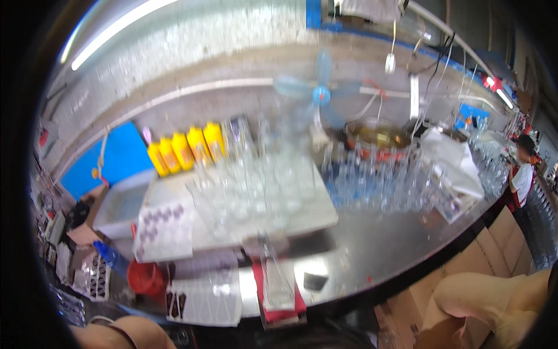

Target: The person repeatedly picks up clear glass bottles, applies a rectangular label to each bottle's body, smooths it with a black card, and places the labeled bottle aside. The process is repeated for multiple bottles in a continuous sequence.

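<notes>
Neither of my hands shows. Only a bent part of my left arm [125, 334] is at the lower left edge, and my bent right arm [482, 305] is at the lower right. Nearest the left arm are a red cup [145, 277] and a white sheet with a zigzag pattern [212, 299]. A clear flat piece [279, 288] lies on a red cloth [295, 303] at the front edge of the metal table [372, 244]. Behind it, many blurred clear glass pieces [250, 186] stand on a white board [322, 212]. A sheet with rows of purplish dots [165, 232] lies beside them.
Yellow bottles [183, 151] line the back, near a blue fan [321, 94]. More clear glassware [383, 183] stands right, before a red-rimmed pan [378, 139]. A white tub [122, 203] sits left. Cardboard [465, 262] lies at the right; a person [522, 174] stands beyond.
</notes>
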{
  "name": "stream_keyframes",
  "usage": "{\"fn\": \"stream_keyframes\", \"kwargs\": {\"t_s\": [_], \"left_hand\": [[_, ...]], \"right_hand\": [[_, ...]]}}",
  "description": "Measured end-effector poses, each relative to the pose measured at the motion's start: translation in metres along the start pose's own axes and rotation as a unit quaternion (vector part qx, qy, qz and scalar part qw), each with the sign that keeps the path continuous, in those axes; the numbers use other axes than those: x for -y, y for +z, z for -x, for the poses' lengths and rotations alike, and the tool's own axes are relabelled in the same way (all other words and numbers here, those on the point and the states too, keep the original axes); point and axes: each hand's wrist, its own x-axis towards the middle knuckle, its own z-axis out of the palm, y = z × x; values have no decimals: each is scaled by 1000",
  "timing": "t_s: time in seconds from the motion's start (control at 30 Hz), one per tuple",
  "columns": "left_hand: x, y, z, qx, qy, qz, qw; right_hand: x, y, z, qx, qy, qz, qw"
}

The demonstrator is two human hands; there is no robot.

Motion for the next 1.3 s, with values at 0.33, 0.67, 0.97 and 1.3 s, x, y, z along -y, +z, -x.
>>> {"fn": "stream_keyframes", "kwargs": {"t_s": [0.33,0.67,0.97,1.3], "left_hand": [[-10,-1,-49,-15,-47,21,999],[-19,5,-16,-23,-37,27,999],[-20,20,19,-35,-12,0,999],[-22,24,27,-14,-14,-1,1000]], "right_hand": [[55,-15,-46,-48,-1,27,998],[45,-15,-22,-46,-27,41,998],[12,-22,1,-34,-62,53,996],[13,-29,18,-28,-61,60,996]]}}
